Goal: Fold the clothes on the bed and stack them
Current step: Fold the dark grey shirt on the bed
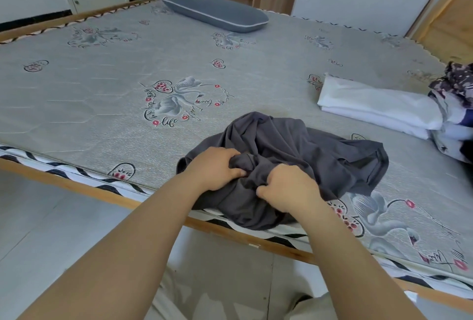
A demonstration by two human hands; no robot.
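Observation:
A crumpled dark grey garment [302, 150] lies at the near edge of the bed [102, 84], part of it hanging over the edge. My left hand [215, 168] grips a bunch of its fabric with curled fingers. Close beside it, my right hand [286, 186] grips another bunch of the same cloth. A folded white garment [373, 104] lies on the mattress to the right. Beyond it, at the right edge of the view, sits a heap of patterned clothes [455, 107].
A long grey pillow [215, 10] lies at the far side of the bed. The wooden bed frame [84, 186] runs along the near edge, with pale floor tiles below. White cupboards and a door stand behind the bed.

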